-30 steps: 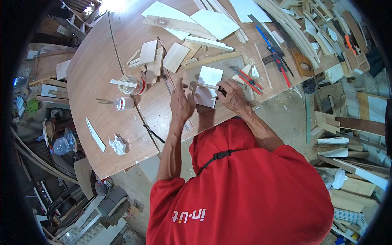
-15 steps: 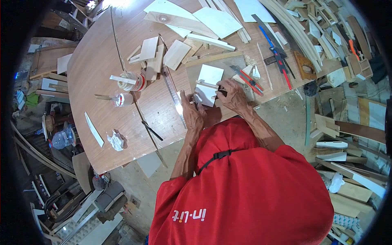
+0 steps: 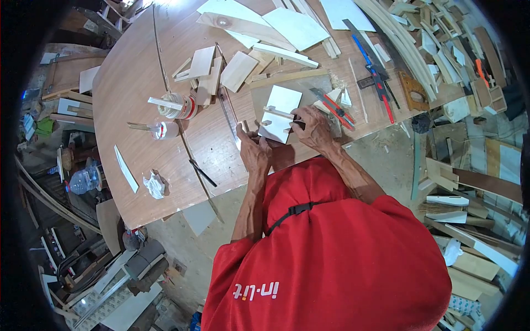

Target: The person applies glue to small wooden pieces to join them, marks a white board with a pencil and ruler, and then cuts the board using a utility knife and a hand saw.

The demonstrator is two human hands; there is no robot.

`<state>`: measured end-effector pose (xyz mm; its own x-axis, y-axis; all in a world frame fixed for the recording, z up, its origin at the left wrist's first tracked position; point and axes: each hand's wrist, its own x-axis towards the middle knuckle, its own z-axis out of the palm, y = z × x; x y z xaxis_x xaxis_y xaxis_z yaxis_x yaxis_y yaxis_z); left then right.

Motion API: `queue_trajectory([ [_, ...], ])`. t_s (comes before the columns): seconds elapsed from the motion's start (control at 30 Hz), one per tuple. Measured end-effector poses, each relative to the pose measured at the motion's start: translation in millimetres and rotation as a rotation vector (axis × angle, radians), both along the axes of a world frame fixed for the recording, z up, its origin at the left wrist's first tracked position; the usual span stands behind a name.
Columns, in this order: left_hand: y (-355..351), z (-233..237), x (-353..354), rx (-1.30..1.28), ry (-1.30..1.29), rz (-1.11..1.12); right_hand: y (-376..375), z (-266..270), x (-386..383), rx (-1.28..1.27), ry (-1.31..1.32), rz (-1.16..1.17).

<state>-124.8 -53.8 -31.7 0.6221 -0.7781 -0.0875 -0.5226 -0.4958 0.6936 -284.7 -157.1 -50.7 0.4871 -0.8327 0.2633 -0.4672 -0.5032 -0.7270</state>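
A white board (image 3: 282,101) lies at a slant near the table's front edge, with a thin wooden strip (image 3: 278,112) across it and small wooden pieces beside the strip. At the strip's right end is my right hand (image 3: 312,128), its fingers closed around something dark that I cannot make out. My left hand (image 3: 255,150) is at the board's lower left side, thumb and fingers apart, a small wooden piece (image 3: 245,126) by its fingertips; whether it grips that piece is unclear. A red utility knife (image 3: 339,109) and a steel blade lie right of my right hand.
Wood offcuts (image 3: 238,71) and larger boards (image 3: 296,28) cover the back of the table (image 3: 132,94). Two jars (image 3: 164,130) stand left, near a crumpled tissue (image 3: 155,185). A blue-red bar tool (image 3: 377,83) and handsaw (image 3: 413,91) lie right.
My left hand has moved slightly left and down, away from the strip, and shows more of the board. The board is turned slightly. My right hand has barely moved.
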Motion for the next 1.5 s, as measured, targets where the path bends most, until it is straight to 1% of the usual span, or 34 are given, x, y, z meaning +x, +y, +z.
queue_trajectory([
  [0.1,-5,4,1,-0.031,0.019,0.01,-1,-1,-1,0.003,0.002,0.006],
  [0.33,-23,-5,15,-0.145,0.073,0.0,-1,-1,-1,-0.025,0.027,0.002],
  [0.4,-23,-7,16,-0.16,-0.166,-0.075,-2,-2,0,-0.032,0.029,0.007],
  [0.43,-22,-8,14,-0.161,-0.166,-0.076,-2,-2,0,-0.037,0.032,0.008],
  [0.5,-14,-8,6,-0.235,-0.25,-0.191,-2,-4,0,-0.021,0.029,0.003],
  [0.57,-9,-8,-3,-0.231,-0.224,-0.224,-2,-5,0,-0.005,0.027,-0.003],
  [0.63,-7,-9,-12,-0.231,-0.17,-0.287,-2,-1,-1,0.104,0.05,0.022],
  [0.77,-13,-10,-19,-0.216,-0.129,-0.26,-4,2,-1,0.108,0.067,0.037],
  [0.87,-14,-9,-20,-0.174,-0.144,-0.314,-4,1,-1,0.087,0.05,0.026],
  [1.03,-13,-19,-23,-0.238,-0.209,-0.308,-5,8,-1,0.119,0.084,0.036],
  [1.27,-15,-21,-20,-0.278,-0.206,-0.304,-4,7,-2,0.111,0.045,0.034],
  [1.37,-15,-23,-20,-0.257,-0.158,-0.291,-6,6,-2,0.106,0.059,0.043],
  [1.47,-15,-24,-21,-0.282,-0.205,-0.291,-5,3,-1,0.126,0.056,0.037],
  [1.5,-15,-23,-22,-0.299,-0.173,-0.283,-5,3,-1,0.121,0.05,0.039],
])
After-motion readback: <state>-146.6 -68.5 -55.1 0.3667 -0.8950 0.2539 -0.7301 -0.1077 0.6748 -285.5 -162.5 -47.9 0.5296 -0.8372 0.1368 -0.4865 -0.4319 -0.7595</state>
